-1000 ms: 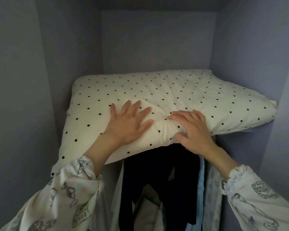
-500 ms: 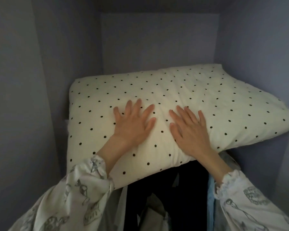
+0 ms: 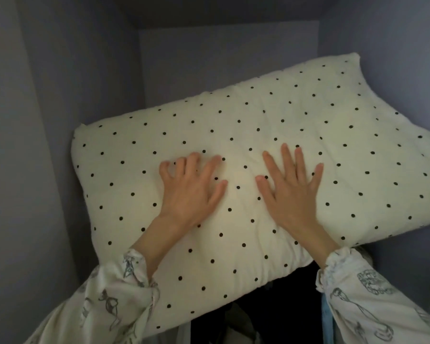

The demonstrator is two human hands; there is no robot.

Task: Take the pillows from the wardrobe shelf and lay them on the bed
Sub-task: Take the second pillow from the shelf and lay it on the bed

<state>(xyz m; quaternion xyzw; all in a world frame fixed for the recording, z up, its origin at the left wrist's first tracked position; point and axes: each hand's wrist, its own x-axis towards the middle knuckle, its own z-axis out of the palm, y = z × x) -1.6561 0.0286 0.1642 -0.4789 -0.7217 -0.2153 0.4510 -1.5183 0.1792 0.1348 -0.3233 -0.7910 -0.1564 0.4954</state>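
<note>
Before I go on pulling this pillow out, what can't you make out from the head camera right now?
- Shelf: hidden under the dotted pillow.
- Any further pillows: none in view; the dotted pillow blocks whatever lies behind or beneath it.
- Pillow's right corner: cut off by the frame's right edge.
- Palms of left hand and right hand: pressed flat on the pillow, so contact underneath is unseen.
- Hanging clothes: too dark to identify.
- Bed: out of view.
</note>
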